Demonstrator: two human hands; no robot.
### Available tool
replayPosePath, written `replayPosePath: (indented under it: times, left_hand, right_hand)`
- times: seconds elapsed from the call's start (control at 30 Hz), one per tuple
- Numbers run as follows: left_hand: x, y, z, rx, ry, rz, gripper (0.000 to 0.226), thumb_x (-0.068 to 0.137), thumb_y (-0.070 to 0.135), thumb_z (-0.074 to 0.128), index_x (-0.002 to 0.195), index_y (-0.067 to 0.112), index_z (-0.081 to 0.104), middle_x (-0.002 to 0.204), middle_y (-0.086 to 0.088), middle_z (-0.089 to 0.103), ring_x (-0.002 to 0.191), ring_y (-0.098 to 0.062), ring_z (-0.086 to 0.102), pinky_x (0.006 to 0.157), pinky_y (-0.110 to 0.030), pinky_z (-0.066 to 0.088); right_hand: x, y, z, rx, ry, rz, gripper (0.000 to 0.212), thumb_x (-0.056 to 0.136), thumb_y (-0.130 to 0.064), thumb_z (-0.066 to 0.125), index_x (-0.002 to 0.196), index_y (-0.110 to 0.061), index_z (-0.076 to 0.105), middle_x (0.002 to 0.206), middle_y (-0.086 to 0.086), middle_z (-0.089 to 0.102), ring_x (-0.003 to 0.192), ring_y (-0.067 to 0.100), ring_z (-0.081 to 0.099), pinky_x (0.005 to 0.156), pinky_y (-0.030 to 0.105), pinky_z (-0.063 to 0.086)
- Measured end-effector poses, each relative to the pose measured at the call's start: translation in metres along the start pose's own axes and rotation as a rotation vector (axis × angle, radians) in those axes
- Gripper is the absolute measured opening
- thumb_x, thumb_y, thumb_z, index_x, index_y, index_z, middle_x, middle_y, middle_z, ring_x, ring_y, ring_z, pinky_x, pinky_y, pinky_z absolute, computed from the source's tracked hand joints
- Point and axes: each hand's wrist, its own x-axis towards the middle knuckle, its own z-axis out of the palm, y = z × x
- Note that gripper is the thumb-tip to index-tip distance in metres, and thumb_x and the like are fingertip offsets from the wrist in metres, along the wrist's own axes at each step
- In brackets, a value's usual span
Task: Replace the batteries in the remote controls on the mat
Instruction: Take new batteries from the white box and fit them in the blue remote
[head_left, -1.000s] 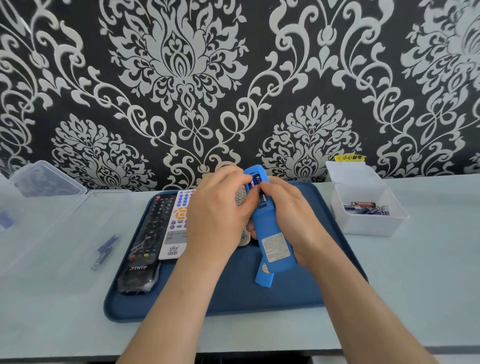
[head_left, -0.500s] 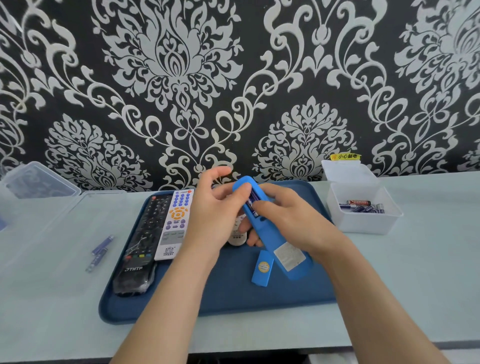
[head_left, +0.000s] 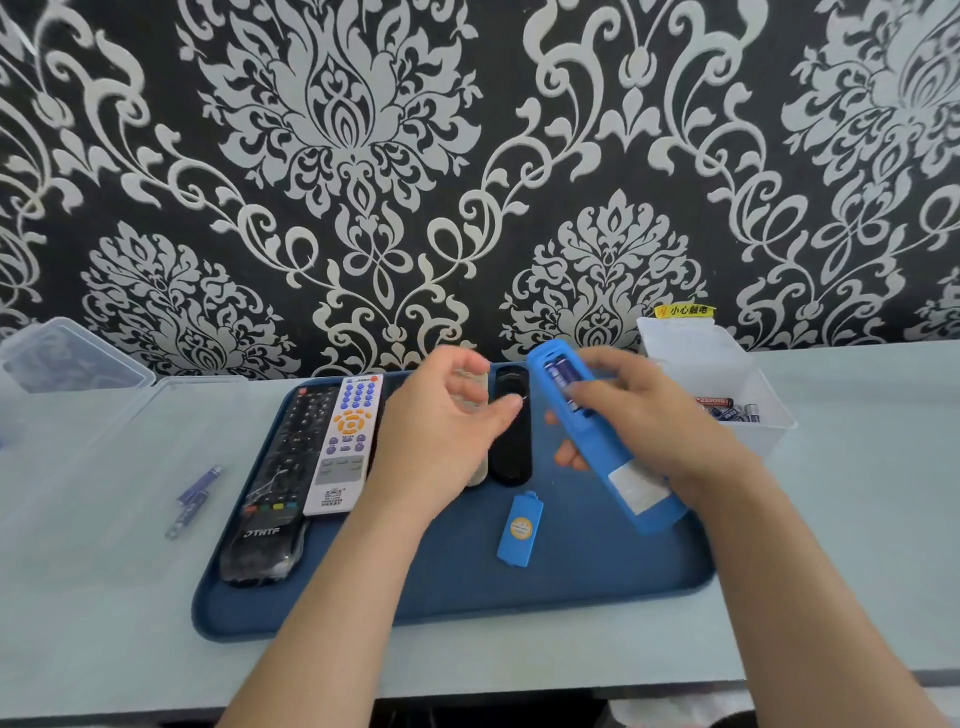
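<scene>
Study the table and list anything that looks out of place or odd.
Two batteries lie loose left of the mat. A blue battery cover lies alone on the mat, off the blue remote that the right hand holds with its compartment open.

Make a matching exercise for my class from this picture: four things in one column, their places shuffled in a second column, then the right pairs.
Things
1. blue remote
2. blue battery cover
3. two loose batteries
4. open white tub

Places
A. on the table, right of the mat
B. on the table, left of the mat
C. held in the right hand
D. lying on the mat, near its middle

Pairs: 1-C, 2-D, 3-B, 4-A
</scene>
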Motion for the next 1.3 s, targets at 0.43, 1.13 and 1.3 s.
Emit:
replayPosePath:
  times: [0.43,1.13,1.3]
  left_hand:
    - [-0.019,-0.003,0.014,0.581,-0.465,0.136,0.030,0.076,0.027,0.074,0.104,0.037,0.068,0.078,0.010,0.060,0.077,-0.007,0.057,0.071,-0.023,0.048]
    - [-0.005,-0.004,-0.008,-0.669,0.125,-0.178,0.020,0.088,0.007,0.065,0.092,0.024,0.074,0.105,-0.006,0.073,0.093,-0.021,0.071,0.080,-0.041,0.058]
    - [-0.012,0.008,0.006,-0.627,0.089,-0.113,0.028,0.094,0.009,0.058,0.108,0.030,0.069,0.111,0.006,0.069,0.092,-0.009,0.070,0.073,-0.030,0.059]
  right_hand:
    - [-0.005,0.005,-0.011,0.010,-0.041,0.048,0.035,0.096,-0.001,0.047,0.122,-0.018,0.063,0.092,0.018,0.062,0.062,0.023,0.067,0.055,0.027,0.053]
    - [-0.002,0.005,-0.020,0.671,-0.320,-0.101,0.071,0.069,-0.049,0.081,0.125,-0.009,0.063,0.131,0.019,0.063,0.115,0.040,0.063,0.082,0.033,0.059]
    - [0.008,0.004,0.022,0.528,0.014,-0.144,0.038,0.095,-0.045,0.050,0.121,-0.021,0.062,0.115,0.006,0.073,0.106,0.023,0.069,0.089,0.041,0.056]
